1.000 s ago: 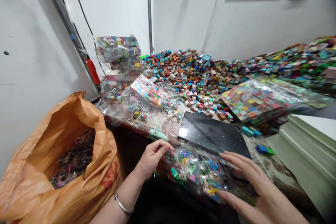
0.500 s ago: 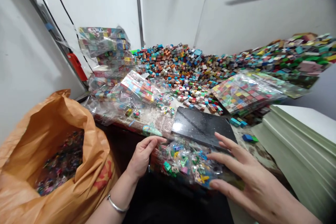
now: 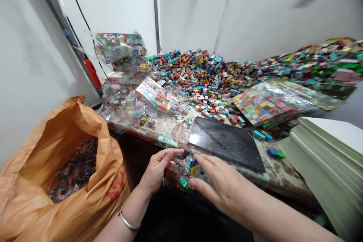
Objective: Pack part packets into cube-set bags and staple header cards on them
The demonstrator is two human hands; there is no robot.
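Note:
My left hand point(image 3: 157, 170) is closed, with thumb and forefinger pinching the edge of a clear plastic bag point(image 3: 185, 182). Small colourful toy pieces, green, blue and yellow, show through the film. Across the bag from the right reaches my right hand point(image 3: 219, 179), its fingers stretched out and its thumb apart below them. The hand covers much of the bag; whether it presses on the film I cannot tell. Just beyond both hands, a glossy black slab point(image 3: 227, 141) lies on the worktable point(image 3: 286, 174). A silver bangle point(image 3: 128, 222) circles my left wrist.
An orange sack point(image 3: 110, 155) with many small pieces inside stands open at left. Behind the slab rises a heap of coloured blocks point(image 3: 198, 70). Film-wrapped block packs point(image 3: 121, 55) are stacked at back left; another wrapped pack point(image 3: 269, 102) and pale green sheets point(image 3: 326, 151) are right.
My right hand has moved left across the bag, towards my left hand, and now hides its right part. The left hand keeps its pinch. The view has shifted slightly.

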